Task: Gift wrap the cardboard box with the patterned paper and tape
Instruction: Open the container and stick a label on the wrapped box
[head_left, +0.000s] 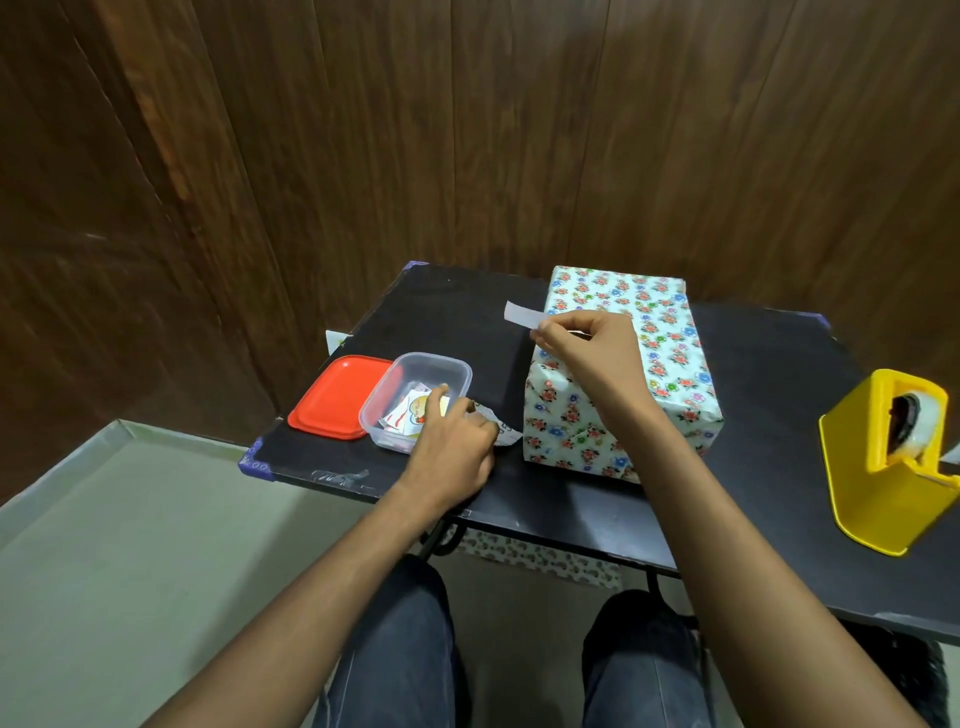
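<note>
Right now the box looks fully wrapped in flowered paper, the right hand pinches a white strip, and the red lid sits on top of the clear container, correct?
Not quite. The head view shows the red lid lying on the table beside the clear container, which stands open. The rest holds: the box is wrapped in flowered paper, and the right hand pinches a white strip.

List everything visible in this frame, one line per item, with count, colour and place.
wrapped box: one, white floral paper, table centre
tape strip: one, whitish, pinched by right hand over the box's left edge
tape dispenser: one, yellow, table's right edge
clear container: one, open, holds printed paper pieces, left of box
lid: one, red, beside container
table: one, black
left hand: one, fingers at the container's near rim
right hand: one, over box
</note>
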